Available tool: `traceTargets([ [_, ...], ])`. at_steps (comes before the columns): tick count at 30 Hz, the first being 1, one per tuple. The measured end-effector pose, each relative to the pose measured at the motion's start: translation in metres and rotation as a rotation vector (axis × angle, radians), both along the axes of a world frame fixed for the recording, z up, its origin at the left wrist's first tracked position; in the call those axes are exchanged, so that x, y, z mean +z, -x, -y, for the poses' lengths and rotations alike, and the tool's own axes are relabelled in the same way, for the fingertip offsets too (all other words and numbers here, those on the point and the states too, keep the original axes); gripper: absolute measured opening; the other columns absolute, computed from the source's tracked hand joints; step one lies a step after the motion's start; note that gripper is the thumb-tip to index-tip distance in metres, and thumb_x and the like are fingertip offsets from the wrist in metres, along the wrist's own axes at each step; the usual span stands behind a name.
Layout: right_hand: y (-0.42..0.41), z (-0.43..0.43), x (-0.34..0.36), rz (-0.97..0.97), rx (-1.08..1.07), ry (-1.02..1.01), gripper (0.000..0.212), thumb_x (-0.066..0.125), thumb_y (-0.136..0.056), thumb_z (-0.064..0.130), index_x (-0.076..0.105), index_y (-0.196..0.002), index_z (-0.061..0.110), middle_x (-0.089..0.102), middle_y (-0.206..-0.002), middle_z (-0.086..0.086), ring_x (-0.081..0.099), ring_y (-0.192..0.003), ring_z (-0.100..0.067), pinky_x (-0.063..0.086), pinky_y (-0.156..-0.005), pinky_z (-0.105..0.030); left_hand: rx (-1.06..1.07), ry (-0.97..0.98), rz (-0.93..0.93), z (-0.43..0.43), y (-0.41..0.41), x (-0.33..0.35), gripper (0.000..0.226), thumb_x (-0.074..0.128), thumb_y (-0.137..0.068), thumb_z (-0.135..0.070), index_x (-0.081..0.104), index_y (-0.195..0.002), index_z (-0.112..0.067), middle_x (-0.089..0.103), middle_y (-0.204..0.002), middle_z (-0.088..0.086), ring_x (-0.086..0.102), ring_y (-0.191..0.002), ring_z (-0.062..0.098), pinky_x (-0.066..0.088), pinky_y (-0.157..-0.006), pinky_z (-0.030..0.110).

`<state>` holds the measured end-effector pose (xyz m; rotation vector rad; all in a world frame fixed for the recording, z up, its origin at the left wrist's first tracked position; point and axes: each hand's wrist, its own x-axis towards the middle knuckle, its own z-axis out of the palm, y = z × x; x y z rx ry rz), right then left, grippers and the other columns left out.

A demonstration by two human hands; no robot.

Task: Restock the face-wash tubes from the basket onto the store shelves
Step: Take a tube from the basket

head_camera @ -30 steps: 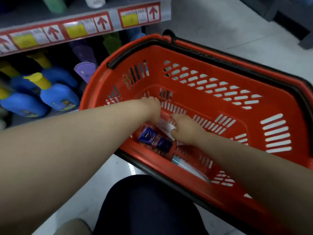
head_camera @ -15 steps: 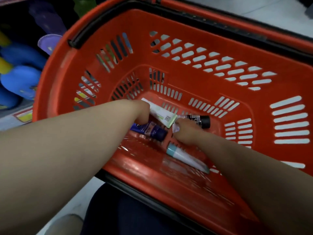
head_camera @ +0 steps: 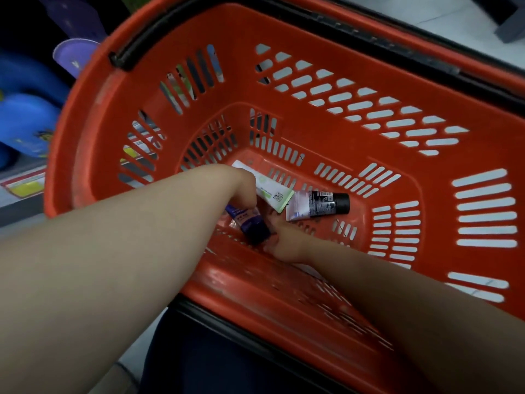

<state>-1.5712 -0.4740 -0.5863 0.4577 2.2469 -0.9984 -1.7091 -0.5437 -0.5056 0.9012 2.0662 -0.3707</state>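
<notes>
**Orange basket, both hands down at the bottom**

Orange plastic basket first, because it carries the biggest risk: its floor and walls are all slots, and a cap or crimped end dragged across them could snag and jerk a tube loose. Next, both forearms crowd the same near corner. The left hand and right hand are almost touching, so lifting one could knock the other. Smallest risk, the grasp itself. The left hand's fingers are curled over one end of the dark blue tube and the cap end hangs free, so I judge it could pivot or slip back down. I cannot tell whether the right hand, beside that cap, is grasping anything, since its fingers are hidden.

Now the contents. Three face-wash tubes show, all down on the basket floor. The white-and-green tube lies flat, one end tucked behind the left hand. The white tube with the black cap lies just beside it, and their ends seem to touch. The blue one is in hand. Anything under the right palm is out of sight. Blue bottles sit on the shelf at far left.
</notes>
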Motion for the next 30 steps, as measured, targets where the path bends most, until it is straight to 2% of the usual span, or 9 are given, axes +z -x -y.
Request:
traceTargets([
  [6, 0.007, 0.015, -0.018, 0.012, -0.16, 0.041, 0.062, 0.052, -0.073, 0.059, 0.05, -0.121, 0.02, 0.062, -0.109, -0.01, 0.061, -0.098, -0.029, 0.051, -0.088, -0.044, 0.015, -0.004, -0.005, 0.001, 0.001, 0.006, 0.033, 0.048, -0.091, -0.024, 0.056, -0.119, -0.01, 0.061, -0.107, 0.009, 0.054, -0.082, 0.023, 0.042, -0.063, 0.029],
  [9, 0.022, 0.016, -0.045, -0.055, -0.322, 0.091, 0.061, 0.057, -0.076, 0.051, 0.051, -0.126, 0.016, 0.062, -0.117, -0.012, 0.06, -0.102, -0.029, 0.051, -0.09, -0.044, 0.01, 0.024, -0.021, 0.002, -0.002, 0.006, 0.021, 0.048, -0.092, -0.021, 0.058, -0.106, -0.009, 0.054, -0.079, 0.005, 0.048, -0.07, 0.021, 0.037, -0.055, 0.028],
  [11, 0.027, 0.023, -0.021, -0.04, -0.356, 0.049, 0.055, 0.06, -0.082, 0.042, 0.052, -0.127, 0.013, 0.063, -0.118, -0.011, 0.06, -0.098, -0.025, 0.049, -0.08, -0.031, 0.026, 0.047, -0.017, 0.003, -0.004, 0.005, 0.016, 0.049, -0.092, -0.022, 0.057, -0.098, -0.009, 0.05, -0.073, 0.005, 0.046, -0.07, 0.022, 0.038, -0.061, 0.029],
  [14, 0.027, 0.023, -0.009, -0.038, -0.445, 0.119, 0.039, 0.064, -0.087, 0.025, 0.058, -0.121, 0.008, 0.062, -0.099, -0.007, 0.055, -0.08, -0.019, 0.039, -0.061, -0.023, 0.039, 0.07, -0.002, 0.009, 0.0, 0.001, 0.014, 0.05, -0.092, -0.024, 0.056, -0.094, -0.012, 0.056, -0.085, 0.007, 0.05, -0.075, 0.024, 0.041, -0.069, 0.031],
  [16, 0.024, 0.022, -0.003, 0.059, -0.583, 0.285, 0.039, 0.063, -0.088, 0.025, 0.056, -0.121, 0.003, 0.061, -0.091, -0.008, 0.058, -0.069, -0.017, 0.046, -0.058, -0.023, 0.045, 0.082, -0.002, 0.012, 0.001, 0.001, 0.016, 0.05, -0.09, -0.024, 0.058, -0.094, -0.011, 0.061, -0.095, 0.011, 0.054, -0.079, 0.026, 0.044, -0.072, 0.031],
  [22, 0.029, 0.015, 0.019, 0.223, -0.7, 0.797, 0.021, 0.05, -0.095, 0.025, 0.054, -0.111, 0.01, 0.065, -0.093, -0.008, 0.06, -0.073, -0.016, 0.049, -0.07, -0.027, 0.196, 0.115, 0.039, 0.01, -0.001, 0.011, 0.029, 0.053, -0.094, -0.028, 0.063, -0.106, -0.003, 0.059, -0.099, 0.013, 0.052, -0.084, 0.025, 0.043, -0.077, 0.031],
  [26, 0.033, 0.004, 0.032, 0.215, -0.689, 0.883, 0.015, 0.048, -0.096, 0.023, 0.055, -0.107, 0.014, 0.064, -0.093, -0.007, 0.057, -0.075, -0.016, 0.049, -0.073, -0.026, 0.41, 0.065, -0.076, 0.002, -0.005, 0.021, 0.063, 0.049, -0.097, -0.028, 0.023, -0.145, 0.004, 0.035, -0.147, 0.022, 0.038, -0.133, 0.037, 0.028, -0.11, 0.044],
  [28, 0.033, -0.002, 0.037, 0.221, -0.672, 0.883, 0.017, 0.049, -0.095, 0.023, 0.055, -0.109, 0.015, 0.066, -0.095, -0.006, 0.06, -0.078, -0.016, 0.051, -0.076, -0.028, 0.583, -0.061, -0.06, 0.002, -0.003, 0.027, 0.059, 0.043, -0.099, -0.026, 0.02, -0.147, 0.0, 0.029, -0.151, 0.02, 0.029, -0.138, 0.04, 0.024, -0.114, 0.049],
  [30, 0.033, -0.005, 0.043, 0.214, -0.678, 0.891, 0.015, 0.047, -0.095, 0.019, 0.053, -0.109, 0.017, 0.066, -0.097, -0.003, 0.062, -0.08, -0.015, 0.052, -0.078, -0.03, 0.762, -0.186, -0.029, 0.004, -0.001, 0.027, 0.041, 0.036, -0.102, -0.019, 0.038, -0.139, -0.002, 0.041, -0.143, 0.021, 0.04, -0.132, 0.036, 0.031, -0.112, 0.042],
])
